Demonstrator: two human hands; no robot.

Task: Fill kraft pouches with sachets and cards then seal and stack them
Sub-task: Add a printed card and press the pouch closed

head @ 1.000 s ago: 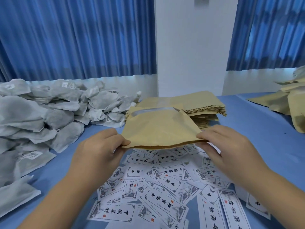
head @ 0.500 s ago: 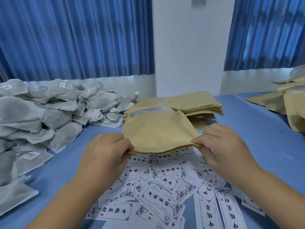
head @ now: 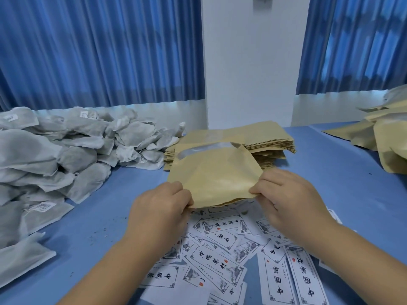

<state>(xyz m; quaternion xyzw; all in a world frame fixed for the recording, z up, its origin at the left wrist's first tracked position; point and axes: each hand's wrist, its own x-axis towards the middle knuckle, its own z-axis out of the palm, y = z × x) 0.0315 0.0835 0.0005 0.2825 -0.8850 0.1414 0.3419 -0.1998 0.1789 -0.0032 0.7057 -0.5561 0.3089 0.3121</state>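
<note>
A kraft pouch (head: 214, 172) with a clear window strip is held flat just above the blue table (head: 105, 208). My left hand (head: 161, 211) pinches its near left corner. My right hand (head: 290, 201) pinches the near right edge, where the mouth gapes slightly. Behind it lies a stack of empty kraft pouches (head: 264, 142). Printed white cards (head: 217, 260) are scattered on the table below my hands. A heap of grey-white sachets (head: 57, 155) fills the left side.
More kraft pouches (head: 385, 137) are piled at the right edge. Blue curtains and a white pillar (head: 251, 62) stand behind the table. Small dark crumbs dot the blue cloth near the left forearm.
Both hands have drawn closer together along the pouch's near edge, and the pouch has risen slightly and bows up in the middle.
</note>
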